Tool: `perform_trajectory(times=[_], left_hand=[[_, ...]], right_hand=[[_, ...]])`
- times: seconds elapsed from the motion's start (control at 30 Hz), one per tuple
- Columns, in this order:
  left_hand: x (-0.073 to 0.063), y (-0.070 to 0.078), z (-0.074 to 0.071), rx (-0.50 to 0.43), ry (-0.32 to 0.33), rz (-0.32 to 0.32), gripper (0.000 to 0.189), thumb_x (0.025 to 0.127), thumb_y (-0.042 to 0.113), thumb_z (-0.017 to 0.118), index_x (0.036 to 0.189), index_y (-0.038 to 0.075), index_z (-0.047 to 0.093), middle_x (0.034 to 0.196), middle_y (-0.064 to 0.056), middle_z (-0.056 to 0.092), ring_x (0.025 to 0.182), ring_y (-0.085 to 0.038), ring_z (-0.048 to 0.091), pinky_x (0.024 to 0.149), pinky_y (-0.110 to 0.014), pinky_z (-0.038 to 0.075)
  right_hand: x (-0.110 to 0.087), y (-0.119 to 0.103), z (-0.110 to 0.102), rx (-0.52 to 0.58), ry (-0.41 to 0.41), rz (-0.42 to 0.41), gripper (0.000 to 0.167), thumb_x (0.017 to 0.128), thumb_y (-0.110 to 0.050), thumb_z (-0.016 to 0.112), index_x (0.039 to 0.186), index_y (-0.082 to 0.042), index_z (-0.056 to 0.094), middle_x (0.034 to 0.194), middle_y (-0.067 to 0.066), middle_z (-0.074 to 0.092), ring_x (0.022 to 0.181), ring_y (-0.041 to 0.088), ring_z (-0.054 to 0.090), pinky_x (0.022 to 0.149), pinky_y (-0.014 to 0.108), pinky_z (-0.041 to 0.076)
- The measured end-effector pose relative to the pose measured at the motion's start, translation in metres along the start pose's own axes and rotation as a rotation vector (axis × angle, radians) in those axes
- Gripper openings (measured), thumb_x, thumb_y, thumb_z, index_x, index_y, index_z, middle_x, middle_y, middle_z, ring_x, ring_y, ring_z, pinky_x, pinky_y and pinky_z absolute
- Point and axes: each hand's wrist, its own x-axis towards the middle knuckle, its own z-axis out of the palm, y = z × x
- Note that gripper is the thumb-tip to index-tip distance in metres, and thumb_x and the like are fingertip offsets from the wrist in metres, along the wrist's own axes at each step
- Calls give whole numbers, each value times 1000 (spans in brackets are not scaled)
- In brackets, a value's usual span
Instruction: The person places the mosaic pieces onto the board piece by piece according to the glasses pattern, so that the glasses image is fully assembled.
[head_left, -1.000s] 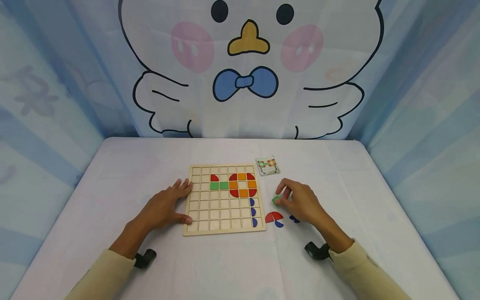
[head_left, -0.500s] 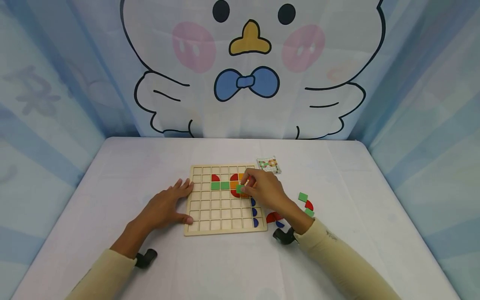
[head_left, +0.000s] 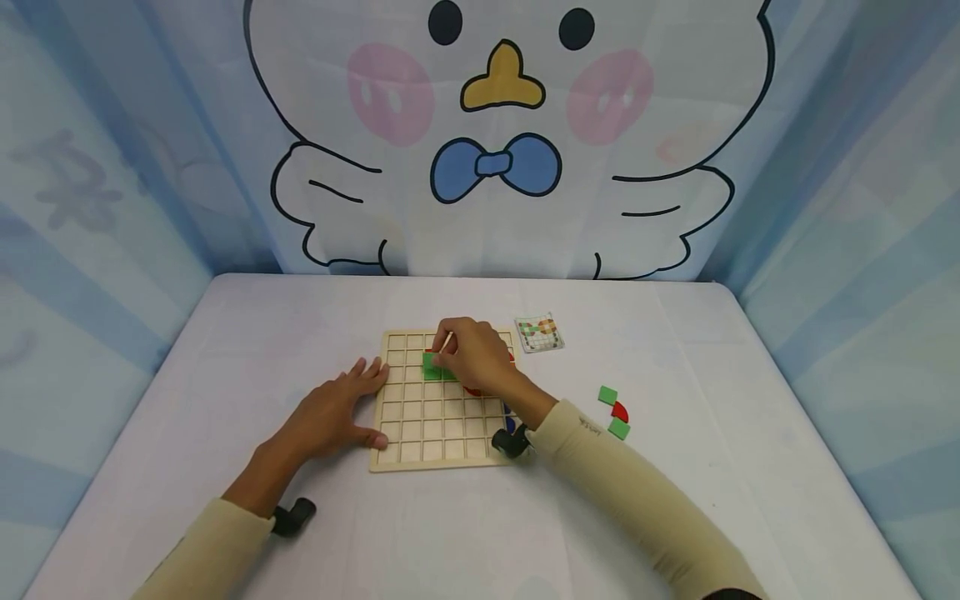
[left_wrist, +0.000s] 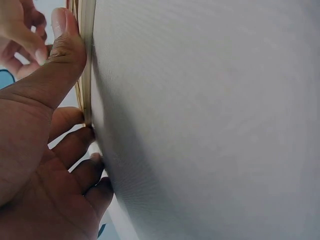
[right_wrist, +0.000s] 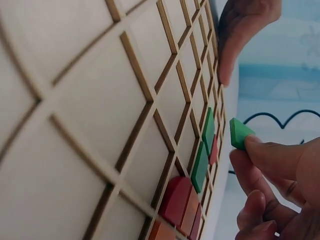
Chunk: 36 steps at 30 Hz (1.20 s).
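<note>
A wooden grid board [head_left: 442, 429] lies flat on the table. My left hand [head_left: 326, 415] rests at its left edge, thumb [left_wrist: 67, 45] and fingers spread against the rim. Over the upper part of the board, my right hand [head_left: 480, 358] pinches a green square tile [right_wrist: 240, 134] between thumb and finger. In the right wrist view that tile is raised off the grid, near two green tiles [right_wrist: 200, 167] and a red quarter-circle piece [right_wrist: 214, 150] set in cells. Red and orange pieces [right_wrist: 175, 200] sit closer in that view; from the head my right hand mostly covers them.
Right of the board lie two loose green tiles [head_left: 607, 395] and a red quarter-circle [head_left: 620, 412]. A small printed pattern card [head_left: 539, 332] is by the board's upper right corner. Blue half-circles [head_left: 510, 424] in the right column are partly hidden by my right wrist.
My right hand has carried the green tile from the table right of the board, leftward across it to the upper-left cells. My left hand has stayed at the board's edge.
</note>
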Motion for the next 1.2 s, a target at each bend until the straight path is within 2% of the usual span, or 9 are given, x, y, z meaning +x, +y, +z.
perform_trajectory(times=[0.3, 0.77, 0.93, 1.2], left_hand=[[0, -1, 0, -1, 7, 14, 117, 74, 49, 93, 166, 10, 33, 174, -17, 27, 155, -57, 31, 123, -72, 32], [0, -3, 2, 2, 24, 27, 116, 74, 47, 93, 166, 11, 33, 174, -16, 27, 155, -56, 31, 123, -72, 32], [-2, -4, 3, 2, 34, 34, 115, 74, 48, 92, 166, 10, 33, 174, -16, 27, 156, -55, 30, 123, -72, 32], [-1, -1, 2, -5, 24, 21, 116, 74, 48, 93, 166, 11, 33, 174, -15, 27, 158, -53, 28, 125, -71, 30]], right_hand=[[23, -12, 15, -56, -14, 43, 14, 94, -25, 83, 89, -24, 70, 79, -6, 70, 68, 13, 62, 54, 26, 45], [33, -17, 24, -150, -39, 66, 11, 95, -27, 83, 88, -23, 75, 80, -4, 71, 69, 14, 64, 57, 29, 49], [30, -16, 22, -126, -43, 41, 4, 95, -23, 82, 97, -21, 78, 86, -4, 75, 72, 13, 66, 59, 29, 51], [6, -9, -5, -50, -57, 33, 19, 94, -23, 83, 112, -19, 78, 94, -2, 76, 75, 14, 66, 57, 28, 50]])
